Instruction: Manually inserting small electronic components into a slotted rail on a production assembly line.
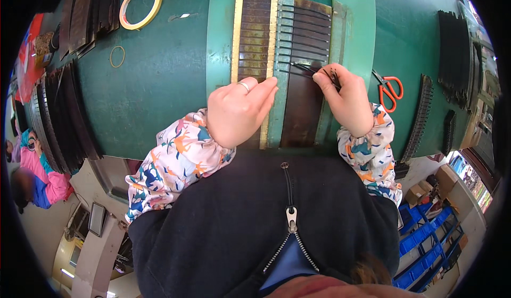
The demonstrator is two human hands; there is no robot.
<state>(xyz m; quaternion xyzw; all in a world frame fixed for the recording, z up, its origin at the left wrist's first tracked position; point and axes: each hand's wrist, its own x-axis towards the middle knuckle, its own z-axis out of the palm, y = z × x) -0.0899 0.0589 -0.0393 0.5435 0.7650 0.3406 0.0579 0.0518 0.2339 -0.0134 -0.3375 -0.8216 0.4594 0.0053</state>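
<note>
My left hand (pixel 238 108), a ring on one finger, rests over the near part of a dark banded strip (pixel 255 34). Its fingers are closed together, tips at the yellow marked edge (pixel 273 37); whatever they pinch is hidden. In my right hand (pixel 347 99), several thin black wires (pixel 334 76) are gripped between thumb and fingers, loose ends sticking up. One black wire (pixel 303 66) slants leftward from near these fingertips. Beyond it, several black wires (pixel 303 32) lie side by side across a dark plate (pixel 303 106) on the green board (pixel 354 21).
Red-handled scissors (pixel 391 94) lie right of my right hand. A tape roll (pixel 140 6) and a rubber band (pixel 117 57) are on the green table (pixel 154 74) at left. Dark strips (pixel 58 119) are stacked far left, more black strips (pixel 453 56) at right.
</note>
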